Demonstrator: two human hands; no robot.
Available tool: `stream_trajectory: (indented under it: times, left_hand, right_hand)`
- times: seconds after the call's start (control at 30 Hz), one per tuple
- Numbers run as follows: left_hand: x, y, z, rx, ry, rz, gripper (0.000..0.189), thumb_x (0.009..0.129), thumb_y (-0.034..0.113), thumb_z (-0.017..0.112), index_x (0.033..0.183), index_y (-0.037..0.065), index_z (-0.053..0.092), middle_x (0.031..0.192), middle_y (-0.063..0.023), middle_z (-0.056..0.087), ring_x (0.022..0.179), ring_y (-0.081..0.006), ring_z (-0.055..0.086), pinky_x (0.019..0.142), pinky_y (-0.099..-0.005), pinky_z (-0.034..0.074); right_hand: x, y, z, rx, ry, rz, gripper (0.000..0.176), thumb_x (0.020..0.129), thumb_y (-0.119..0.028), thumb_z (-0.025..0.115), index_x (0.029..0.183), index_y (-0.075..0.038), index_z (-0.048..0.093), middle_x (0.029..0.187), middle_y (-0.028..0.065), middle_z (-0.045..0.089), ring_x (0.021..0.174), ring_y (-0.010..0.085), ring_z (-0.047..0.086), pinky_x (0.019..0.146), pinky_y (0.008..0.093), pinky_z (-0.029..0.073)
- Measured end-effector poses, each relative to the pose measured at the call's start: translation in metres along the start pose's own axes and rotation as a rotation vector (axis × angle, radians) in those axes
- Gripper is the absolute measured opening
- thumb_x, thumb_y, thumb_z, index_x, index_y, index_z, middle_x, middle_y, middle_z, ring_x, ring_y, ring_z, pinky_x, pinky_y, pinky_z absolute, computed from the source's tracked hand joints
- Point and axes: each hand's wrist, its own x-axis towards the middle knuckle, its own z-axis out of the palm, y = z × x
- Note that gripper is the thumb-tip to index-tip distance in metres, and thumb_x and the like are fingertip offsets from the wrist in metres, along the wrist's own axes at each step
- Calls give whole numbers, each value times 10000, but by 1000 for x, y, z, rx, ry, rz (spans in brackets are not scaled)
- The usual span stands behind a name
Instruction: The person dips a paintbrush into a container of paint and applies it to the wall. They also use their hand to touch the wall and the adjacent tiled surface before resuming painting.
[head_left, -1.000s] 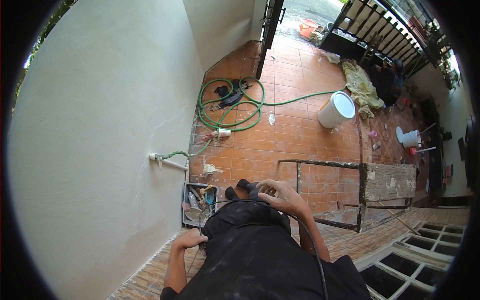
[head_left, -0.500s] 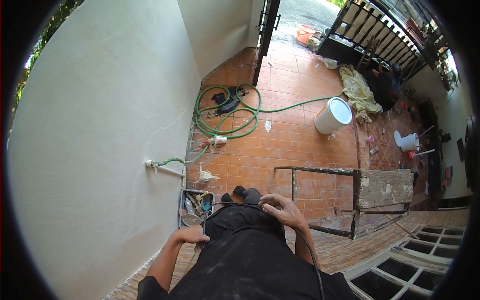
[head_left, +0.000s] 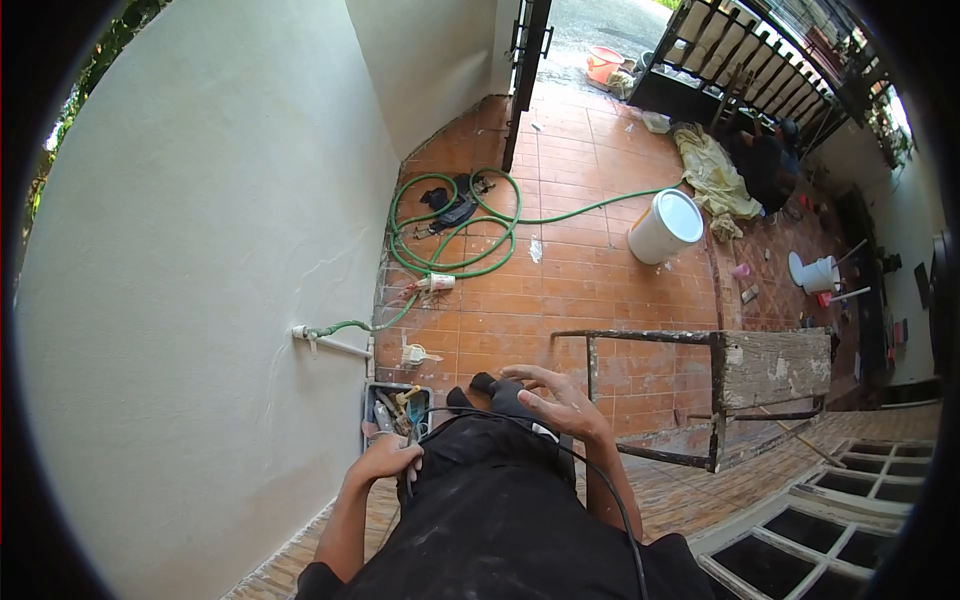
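Observation:
A thin black cable [head_left: 612, 487] runs over my right forearm, across my waist and down to my left side. My left hand [head_left: 388, 456] is closed around its end part beside my hip. Level with my right hip, my right hand [head_left: 560, 404] has its fingers stretched and thumb apart, close to the cable loop, with nothing seen in its grasp. Beyond my left hand, a grey tray [head_left: 368, 408] of hand tools rests on the floor by the wall.
A green hose [head_left: 455, 272] lies coiled on the tiles. Right of it stands a lidded white bucket [head_left: 660, 232]. A worn wooden trestle [head_left: 775, 372] is at my right. Another person [head_left: 768, 165] crouches near the gate, beside a crumpled yellowish cloth [head_left: 715, 172].
My right hand has let go of the cable and its fingers have spread, moving slightly forward. My left hand has shifted a little forward, still holding the cable.

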Motion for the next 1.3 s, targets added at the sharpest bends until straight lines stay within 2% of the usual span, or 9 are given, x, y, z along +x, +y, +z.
stream_trajectory:
  times: [0.1, 0.17, 0.73, 0.8, 0.87, 0.9, 0.97, 1.07, 1.3]
  left_hand:
    - [-1, 8, -1, -86, 116, 87, 293, 860, 207, 507, 703, -10, 624, 624, -83, 634, 521, -120, 575, 475, -231, 444]
    - [12, -6, -3, -112, 175, 243, 285, 879, 184, 487, 751, -21, 638, 652, -83, 642, 595, -114, 592, 561, -234, 462]
    - [-1, -6, -6, -76, 158, 205, 282, 908, 215, 512, 921, -41, 629, 772, -96, 669, 732, -139, 617, 722, -275, 476]
    - [-4, 11, -2, 108, 557, 278, 346, 877, 260, 560, 1033, -47, 592, 908, -126, 675, 829, -217, 644, 794, -314, 467]
    - [-6, 40, -3, 55, 588, 372, 527, 870, 306, 547, 1260, -38, 461, 1223, -183, 554, 1149, -269, 528, 978, -353, 376]
    - [-2, 49, -3, 56, 587, 370, 527, 870, 306, 547, 1260, -38, 461, 1223, -183, 554, 1149, -269, 528, 978, -353, 376]
    - [6, 63, -1, -225, 390, 751, 712, 889, 374, 487, 1420, -7, 203, 1457, -187, 268, 1353, -279, 263, 1088, -392, 225]
    - [11, 77, 6, -280, 279, 861, 792, 897, 456, 431, 1446, 14, 69, 1514, -154, 85, 1394, -306, 102, 1116, -429, 124]
    - [23, 90, 0, -242, 275, 834, 814, 896, 507, 420, 1449, 25, 67, 1516, -148, 83, 1387, -334, 108, 1113, -433, 130]
  right_hand:
    - [-4, 4, 4, 28, -11, 81, 500, 871, -405, 552, 1205, -33, 553, 1188, 148, 582, 999, 265, 586, 877, 403, 453]
    - [-8, 16, 9, -9, -27, 64, 506, 875, -412, 548, 1213, -36, 547, 1188, 149, 580, 1003, 264, 582, 881, 407, 451]
    - [-11, 22, 15, 21, -5, 134, 503, 884, -405, 535, 1222, -33, 541, 1216, 157, 561, 1093, 282, 540, 927, 401, 420]
    - [-6, 21, 17, 34, -6, 118, 505, 890, -403, 526, 1229, -30, 534, 1234, 163, 549, 1134, 291, 518, 946, 405, 408]
    - [-1, 14, 23, 93, 56, 36, 546, 905, -440, 476, 1262, -28, 502, 1278, 171, 513, 1206, 304, 463, 980, 421, 384]
    - [2, 12, 25, 96, 57, 38, 546, 905, -440, 476, 1262, -28, 502, 1278, 171, 513, 1206, 304, 463, 980, 421, 384]
    - [7, 9, 25, 88, 47, -54, 612, 906, -503, 426, 1294, -31, 469, 1307, 172, 487, 1236, 310, 433, 996, 434, 370]
    - [8, 6, 25, 73, 54, -79, 648, 902, -536, 399, 1308, -35, 454, 1311, 173, 483, 1237, 314, 434, 994, 437, 372]
    - [0, 17, 22, 71, 95, -43, 636, 906, -521, 400, 1316, -37, 446, 1311, 172, 483, 1231, 312, 440, 990, 432, 376]
